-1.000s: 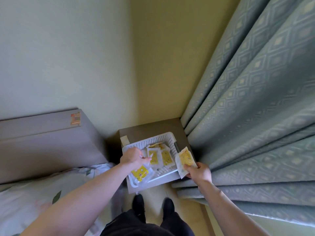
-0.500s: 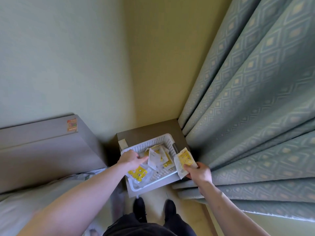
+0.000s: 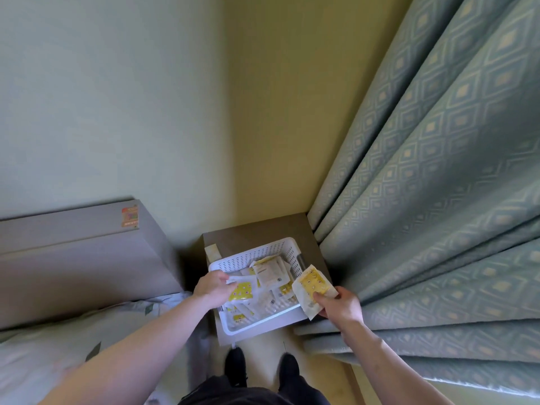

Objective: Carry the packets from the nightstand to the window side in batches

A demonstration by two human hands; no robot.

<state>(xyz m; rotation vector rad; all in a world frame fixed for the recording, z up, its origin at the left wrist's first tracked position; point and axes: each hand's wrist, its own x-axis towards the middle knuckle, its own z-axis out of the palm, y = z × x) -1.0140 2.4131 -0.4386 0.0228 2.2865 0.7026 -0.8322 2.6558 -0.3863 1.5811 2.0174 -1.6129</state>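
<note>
Curtain (image 3: 438, 200) beside basket (image 3: 263, 252); nightstand (image 3: 263, 229).

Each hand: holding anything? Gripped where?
Right hand pinches a yellow packet stack at its lower near corner. Left hand grips a yellow packet by its left edge, inside the basket.
</note>
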